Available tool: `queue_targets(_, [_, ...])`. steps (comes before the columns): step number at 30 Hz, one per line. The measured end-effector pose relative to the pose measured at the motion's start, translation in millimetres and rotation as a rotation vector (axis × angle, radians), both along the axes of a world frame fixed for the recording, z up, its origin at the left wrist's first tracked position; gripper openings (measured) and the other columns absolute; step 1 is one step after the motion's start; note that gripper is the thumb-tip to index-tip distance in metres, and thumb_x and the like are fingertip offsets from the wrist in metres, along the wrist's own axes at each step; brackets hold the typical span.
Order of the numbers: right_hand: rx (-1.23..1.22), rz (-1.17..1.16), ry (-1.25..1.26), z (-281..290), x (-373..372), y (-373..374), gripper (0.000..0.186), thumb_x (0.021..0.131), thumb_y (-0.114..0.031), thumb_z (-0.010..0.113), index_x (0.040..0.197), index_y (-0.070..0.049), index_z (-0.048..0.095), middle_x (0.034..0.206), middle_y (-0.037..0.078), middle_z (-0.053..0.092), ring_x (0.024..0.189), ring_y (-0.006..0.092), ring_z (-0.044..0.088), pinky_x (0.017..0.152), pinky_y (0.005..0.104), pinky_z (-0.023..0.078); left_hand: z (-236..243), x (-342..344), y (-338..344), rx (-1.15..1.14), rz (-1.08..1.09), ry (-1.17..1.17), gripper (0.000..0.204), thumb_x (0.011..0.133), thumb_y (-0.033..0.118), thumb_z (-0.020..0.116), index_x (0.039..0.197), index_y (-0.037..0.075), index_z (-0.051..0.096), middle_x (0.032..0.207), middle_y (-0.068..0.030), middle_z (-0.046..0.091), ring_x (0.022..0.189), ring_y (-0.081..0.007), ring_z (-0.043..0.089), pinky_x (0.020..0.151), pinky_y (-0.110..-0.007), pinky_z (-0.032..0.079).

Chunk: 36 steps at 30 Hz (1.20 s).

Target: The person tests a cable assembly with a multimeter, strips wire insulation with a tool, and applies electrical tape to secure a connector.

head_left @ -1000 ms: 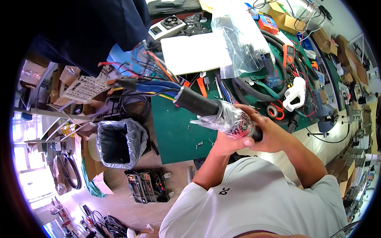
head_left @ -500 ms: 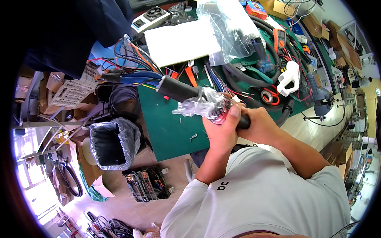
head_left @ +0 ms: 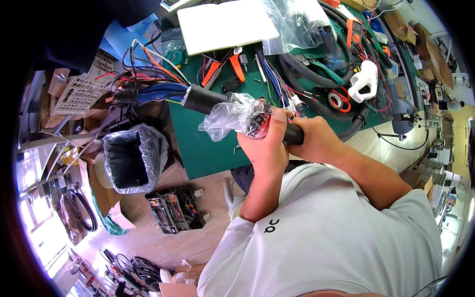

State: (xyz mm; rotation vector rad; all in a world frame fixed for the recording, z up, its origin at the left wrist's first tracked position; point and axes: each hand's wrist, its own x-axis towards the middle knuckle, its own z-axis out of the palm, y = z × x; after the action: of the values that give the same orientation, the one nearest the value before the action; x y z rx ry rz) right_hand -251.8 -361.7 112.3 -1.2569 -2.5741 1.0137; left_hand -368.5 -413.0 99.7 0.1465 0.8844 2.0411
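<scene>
A thick black cable (head_left: pixel 203 99) runs slantwise over the table, with blue, red, orange and black wires (head_left: pixel 161 92) fanning out of its far-left end. Loose clear plastic film (head_left: pixel 220 121) wraps its middle, over a dark patterned part with some red beside my fingers. My left hand (head_left: pixel 266 143) is closed round this wrapped part, thumb on top. Just to its right, my right hand (head_left: pixel 316 138) grips the bare black length of the cable. The fingers underneath are hidden.
On the green table (head_left: pixel 198 148) lie a white notebook (head_left: pixel 225 27), orange-handled cutters (head_left: pixel 212 72), red scissors (head_left: pixel 344 101), a tape roll (head_left: pixel 335 101), a white connector handle (head_left: pixel 363 81) and a multimeter (head_left: pixel 354 32). A lined bin (head_left: pixel 133 158) and tool bag (head_left: pixel 175 210) stand on the floor.
The whole view has shifted, so the table and my hands sit higher in it. Both hands keep their hold on the cable. The dark-clothed person at upper left has drawn back a little.
</scene>
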Motion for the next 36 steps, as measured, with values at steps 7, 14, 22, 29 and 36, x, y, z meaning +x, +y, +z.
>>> queue_targets(7, [-0.450,0.074,-0.061,30,6,19,0.018,0.068,-0.012,0.069,0.077,0.000,0.061,0.061,0.012,0.058,0.054,0.0216,0.054,0.057,0.0340,0.045,4,-2,0,0.120,-0.066,0.002,0.044,0.081,0.013,0.075,0.113,-0.003,0.049,0.084,-0.0090,0.062,0.076,-0.0239,0.066,0.079,-0.038,0.052])
queue_targets(14, [-0.700,0.056,-0.084,32,13,29,0.018,0.070,-0.014,0.070,0.074,0.000,0.060,0.059,0.003,0.054,0.053,0.0123,0.051,0.052,0.0297,0.042,0,-5,5,0.255,-0.111,-0.081,0.038,0.081,0.012,0.074,0.108,-0.003,0.052,0.083,-0.0086,0.062,0.078,-0.0232,0.066,0.080,-0.040,0.053])
queue_targets(22, [-0.879,0.023,-0.138,37,20,38,0.018,0.069,-0.014,0.074,0.073,-0.001,0.062,0.065,0.001,0.059,0.057,0.0105,0.053,0.055,0.0272,0.042,-5,-7,13,0.360,-0.145,-0.086,0.054,0.079,0.018,0.078,0.116,-0.004,0.046,0.079,-0.0087,0.062,0.075,-0.0245,0.064,0.079,-0.041,0.052])
queue_targets(29, [-0.841,-0.002,-0.102,40,20,39,0.018,0.070,-0.015,0.073,0.074,-0.001,0.061,0.063,0.001,0.056,0.055,0.0102,0.051,0.054,0.0275,0.041,-1,-13,19,0.335,-0.122,-0.073,0.061,0.077,0.024,0.082,0.116,-0.004,0.045,0.081,-0.0086,0.063,0.076,-0.0263,0.065,0.079,-0.042,0.052])
queue_targets(36, [-0.733,0.002,-0.105,38,12,36,0.020,0.072,-0.015,0.072,0.077,0.001,0.060,0.062,0.004,0.055,0.056,0.0122,0.049,0.055,0.0299,0.041,-4,-27,20,0.299,-0.095,-0.035,0.043,0.086,0.023,0.068,0.117,-0.002,0.050,0.084,-0.0078,0.061,0.080,-0.0214,0.061,0.088,-0.042,0.045])
